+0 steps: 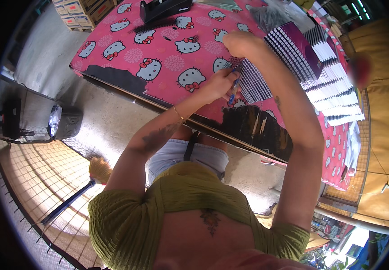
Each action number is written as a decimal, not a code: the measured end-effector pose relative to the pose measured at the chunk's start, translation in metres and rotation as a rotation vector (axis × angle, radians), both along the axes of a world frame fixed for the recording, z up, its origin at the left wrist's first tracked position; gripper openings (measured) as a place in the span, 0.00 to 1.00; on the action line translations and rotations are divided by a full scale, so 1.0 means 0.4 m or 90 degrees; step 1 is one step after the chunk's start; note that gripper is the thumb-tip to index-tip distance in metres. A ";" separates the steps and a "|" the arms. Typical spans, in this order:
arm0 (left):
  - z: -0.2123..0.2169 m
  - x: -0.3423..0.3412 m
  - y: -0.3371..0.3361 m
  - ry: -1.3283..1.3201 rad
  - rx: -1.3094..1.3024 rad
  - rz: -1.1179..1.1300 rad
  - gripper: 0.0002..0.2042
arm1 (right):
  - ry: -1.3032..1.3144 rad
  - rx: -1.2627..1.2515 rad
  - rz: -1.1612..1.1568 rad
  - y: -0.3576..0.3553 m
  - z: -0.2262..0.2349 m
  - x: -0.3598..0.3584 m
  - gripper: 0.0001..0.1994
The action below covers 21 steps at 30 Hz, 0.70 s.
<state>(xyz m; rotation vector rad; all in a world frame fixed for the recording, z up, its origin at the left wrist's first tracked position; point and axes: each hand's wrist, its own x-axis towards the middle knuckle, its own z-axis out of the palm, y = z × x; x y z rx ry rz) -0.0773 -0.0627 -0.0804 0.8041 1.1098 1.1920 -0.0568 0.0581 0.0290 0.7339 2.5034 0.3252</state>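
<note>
My left hand (225, 84) is closed around a slim tool with blue handles (232, 96) above the pink cartoon-print table cover (167, 47). Its working end is too small to make out. Just right of that hand stands a stack of spiral-bound notebooks (255, 83), their dark coils facing me. My right hand (241, 43) is curled at the far left corner of this stack. What its fingers hold, if anything, is hidden. Beside my right forearm lies another notebook pile with purple covers (311, 54).
Long white stacks of bound pages (336, 94) run along the table's right side. A black tape dispenser (165, 9) and loose black coils (154, 27) lie at the far side. The cover is torn at the near edge (253, 126). A broom (99, 170) leans at lower left.
</note>
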 end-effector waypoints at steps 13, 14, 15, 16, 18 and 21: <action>-0.031 -0.008 -0.017 0.000 0.010 -0.012 0.17 | 0.032 -0.041 -0.029 0.016 -0.036 -0.001 0.11; -0.031 -0.012 -0.012 0.001 0.008 -0.012 0.17 | 0.021 -0.043 -0.030 0.010 -0.033 -0.006 0.11; -0.031 -0.016 -0.008 0.002 0.007 -0.013 0.17 | -0.006 -0.039 -0.022 0.003 -0.031 -0.012 0.12; -0.028 -0.015 -0.003 0.007 0.006 -0.003 0.17 | -0.033 -0.034 -0.016 0.004 -0.031 -0.013 0.12; -0.023 -0.014 0.004 0.017 0.005 0.015 0.16 | -0.057 -0.018 0.004 0.004 -0.034 -0.013 0.12; -0.031 -0.015 0.012 0.051 0.023 -0.002 0.16 | -0.037 0.002 0.025 0.012 -0.049 -0.003 0.15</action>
